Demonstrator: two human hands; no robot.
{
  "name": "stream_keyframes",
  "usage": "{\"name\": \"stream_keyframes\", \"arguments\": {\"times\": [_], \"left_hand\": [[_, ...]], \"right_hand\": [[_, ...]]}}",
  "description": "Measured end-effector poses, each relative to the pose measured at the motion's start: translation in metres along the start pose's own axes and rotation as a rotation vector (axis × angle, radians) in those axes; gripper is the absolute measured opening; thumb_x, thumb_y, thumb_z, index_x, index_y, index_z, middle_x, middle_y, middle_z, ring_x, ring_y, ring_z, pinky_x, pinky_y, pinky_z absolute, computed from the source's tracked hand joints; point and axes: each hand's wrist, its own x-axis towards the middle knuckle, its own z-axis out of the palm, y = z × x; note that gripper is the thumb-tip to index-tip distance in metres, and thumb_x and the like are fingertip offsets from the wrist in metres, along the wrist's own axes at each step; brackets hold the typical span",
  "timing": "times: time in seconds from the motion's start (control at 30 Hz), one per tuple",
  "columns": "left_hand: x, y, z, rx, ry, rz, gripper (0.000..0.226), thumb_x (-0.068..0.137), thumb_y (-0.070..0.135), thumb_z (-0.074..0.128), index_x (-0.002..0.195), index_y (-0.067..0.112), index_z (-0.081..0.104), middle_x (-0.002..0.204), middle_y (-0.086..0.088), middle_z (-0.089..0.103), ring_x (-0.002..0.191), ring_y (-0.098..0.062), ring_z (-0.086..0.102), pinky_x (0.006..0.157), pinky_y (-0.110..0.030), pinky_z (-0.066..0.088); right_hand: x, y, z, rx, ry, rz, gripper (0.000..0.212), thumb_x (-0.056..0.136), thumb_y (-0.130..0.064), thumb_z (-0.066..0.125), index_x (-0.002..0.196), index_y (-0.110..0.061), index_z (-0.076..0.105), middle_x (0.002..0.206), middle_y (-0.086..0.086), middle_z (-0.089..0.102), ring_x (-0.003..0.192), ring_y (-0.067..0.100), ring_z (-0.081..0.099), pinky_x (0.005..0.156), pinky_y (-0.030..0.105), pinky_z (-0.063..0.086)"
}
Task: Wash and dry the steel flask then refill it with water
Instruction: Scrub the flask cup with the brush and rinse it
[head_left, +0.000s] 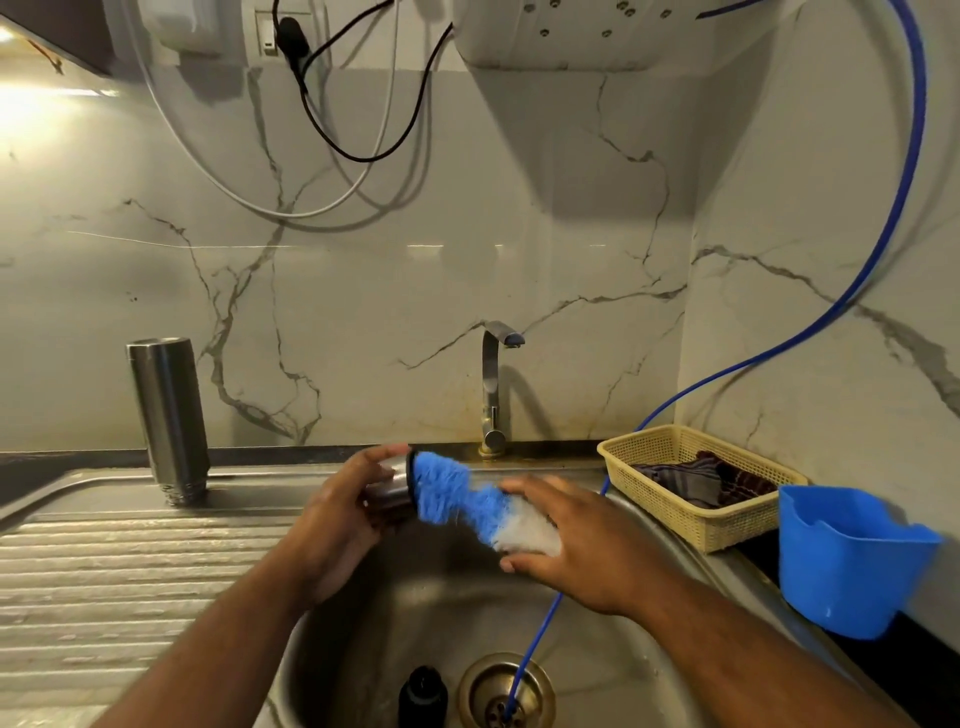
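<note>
Gripping short cylindrical steel flask cap (387, 496) in curled fingers of left hand (332, 519); pressing fluffy blue-and-white bottle brush (457, 499) into it, fingers of right hand (582, 545) closed round brush.

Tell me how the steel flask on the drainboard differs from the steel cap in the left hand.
The flask is tall; the cap is short and stubby. The flask stands mouth-down on the drainboard, untouched; the cap lies sideways in the left hand over the sink. The blue brush, held by the right hand, meets the cap, not the flask. Both are bare steel.
</note>
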Motion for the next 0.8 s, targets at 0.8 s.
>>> {"name": "stream_keyframes", "arguments": {"times": [0.8], "left_hand": [[-0.017, 0.016, 0.022, 0.711, 0.199, 0.036, 0.026, 0.1, 0.044, 0.052, 0.088, 0.024, 0.063, 0.082, -0.006, 0.062, 0.057, -0.017, 0.051, 0.046, -0.022, 0.037]], "right_hand": [[0.008, -0.022, 0.018, -0.217, 0.081, -0.02, 0.035, 0.108, -0.048, 0.027, 0.124, -0.032, 0.054, 0.091, -0.005, 0.068, 0.076, 0.015, 0.062, 0.059, 0.032, 0.039]]}}
